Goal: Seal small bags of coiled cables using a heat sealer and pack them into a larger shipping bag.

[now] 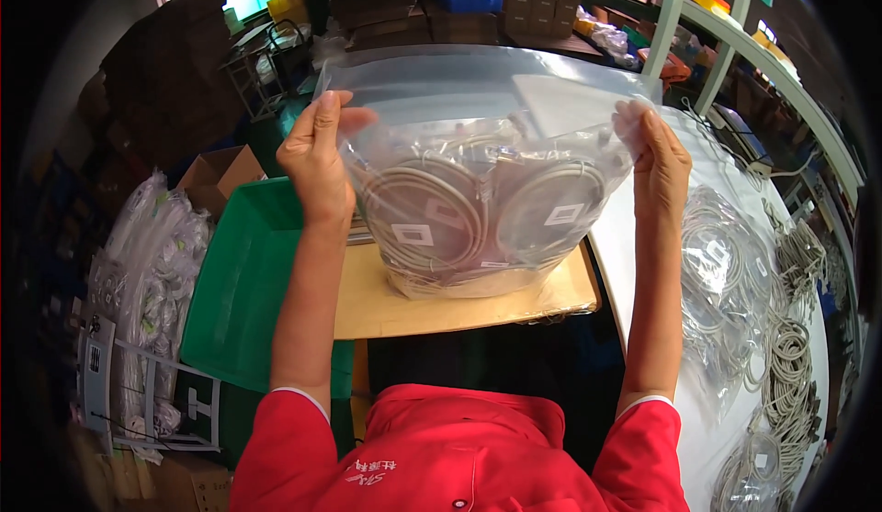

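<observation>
The clear bag [478, 191] of coiled cables hangs upright between both grips, left hand [317, 158] and right hand [657, 158] each pinching a top corner, long axis left-right, bottom resting on the desk [386, 305].
</observation>
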Available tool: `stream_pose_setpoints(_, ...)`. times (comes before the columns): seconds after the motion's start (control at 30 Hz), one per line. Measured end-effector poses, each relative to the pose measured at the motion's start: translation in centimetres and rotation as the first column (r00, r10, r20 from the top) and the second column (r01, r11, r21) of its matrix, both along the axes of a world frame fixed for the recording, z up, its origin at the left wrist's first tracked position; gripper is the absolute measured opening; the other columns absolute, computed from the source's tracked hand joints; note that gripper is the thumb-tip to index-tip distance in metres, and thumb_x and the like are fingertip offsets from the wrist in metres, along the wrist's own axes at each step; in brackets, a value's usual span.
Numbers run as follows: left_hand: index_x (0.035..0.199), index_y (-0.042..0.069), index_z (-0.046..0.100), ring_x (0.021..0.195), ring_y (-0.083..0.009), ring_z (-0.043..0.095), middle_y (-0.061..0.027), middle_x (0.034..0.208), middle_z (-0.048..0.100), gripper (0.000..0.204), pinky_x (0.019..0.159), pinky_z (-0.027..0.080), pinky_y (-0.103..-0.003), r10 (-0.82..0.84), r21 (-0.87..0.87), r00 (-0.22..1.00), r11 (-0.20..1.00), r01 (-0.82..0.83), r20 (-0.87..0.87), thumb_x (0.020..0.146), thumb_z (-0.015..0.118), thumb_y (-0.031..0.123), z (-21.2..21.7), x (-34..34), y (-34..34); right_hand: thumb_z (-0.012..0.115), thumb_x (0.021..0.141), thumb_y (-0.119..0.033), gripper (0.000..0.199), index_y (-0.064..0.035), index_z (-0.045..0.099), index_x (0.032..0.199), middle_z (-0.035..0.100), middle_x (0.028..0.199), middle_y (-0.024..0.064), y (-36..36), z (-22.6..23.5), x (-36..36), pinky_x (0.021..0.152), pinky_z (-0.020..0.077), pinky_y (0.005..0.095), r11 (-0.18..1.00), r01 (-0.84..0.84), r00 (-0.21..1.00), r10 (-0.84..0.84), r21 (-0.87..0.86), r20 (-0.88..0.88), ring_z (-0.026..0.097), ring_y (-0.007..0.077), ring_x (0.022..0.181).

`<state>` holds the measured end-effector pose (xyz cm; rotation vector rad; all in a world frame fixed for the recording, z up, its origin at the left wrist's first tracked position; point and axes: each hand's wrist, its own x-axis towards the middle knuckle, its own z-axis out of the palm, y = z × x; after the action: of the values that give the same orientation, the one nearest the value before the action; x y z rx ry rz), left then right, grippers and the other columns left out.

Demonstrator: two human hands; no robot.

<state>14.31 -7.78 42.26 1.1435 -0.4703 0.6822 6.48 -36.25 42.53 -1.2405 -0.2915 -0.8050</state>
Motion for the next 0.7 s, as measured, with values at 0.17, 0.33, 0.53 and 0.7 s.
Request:
stream_pose_setpoints(0.17,0.081,0.0,0.052,0.056,-0.0084,0.051,-0.0059,0.057,0.055,0.022,0.054,0.037,-0.019,0.053,-0.018,0.997,0.998,-0.052,0.053,0.08,0.044,0.02,0.0,0.1,-0.3,0.05,0.075,-0.015,0.024,0.0053,0.053,0.088,0.056,0.085,0.0123,0.3,0.0,-0.1,0.07,0.0419,0.0243,0.995,-0.024,0.998,0.019,0.096,0.055,0.055,0.0169,0.074)
stream_pose_setpoints(0.33,0.08,0.001,0.052,0.056,-0.0083,0.051,-0.0052,0.057,0.055,0.022,0.051,0.036,-0.018,0.159,-0.009,0.98,0.987,-0.159,0.122,0.081,0.042,0.02,0.1,0.0,-0.7,0.048,0.077,-0.015,0.024,0.0053,0.053,0.089,0.055,0.087,0.0125,0.7,0.4,0.2,0.07,0.0419,0.0249,1.0,-0.03,0.999,0.029,-0.007,-0.027,0.054,0.0161,0.076)
stream_pose_setpoints(0.53,0.082,0.0,0.05,0.06,-0.0116,0.054,-0.009,0.065,0.057,0.022,0.057,0.04,-0.02,0.14,-0.012,0.983,0.99,-0.14,0.117,0.081,0.041,0.021,1.5,0.4,0.1,0.047,0.078,-0.015,0.025,0.0054,0.052,0.091,0.055,0.087,0.0115,0.1,0.0,0.7,0.07,0.0413,0.0238,0.998,0.01,0.998,-0.013,-0.054,-0.055,0.052,0.0135,0.078)
stream_pose_setpoints(0.7,0.083,-0.002,0.05,0.064,-0.0164,0.056,-0.0122,0.074,0.057,0.024,0.063,0.044,-0.025,-0.167,-0.205,0.979,0.961,0.187,0.113,0.079,0.045,0.021,2.5,0.8,1.4,0.047,0.078,-0.015,0.025,0.0059,0.052,0.091,0.055,0.086,0.0109,0.0,-0.4,0.9,0.068,0.0411,0.0225,0.994,-0.049,0.998,0.052,0.102,-0.027,0.052,0.0121,0.075)
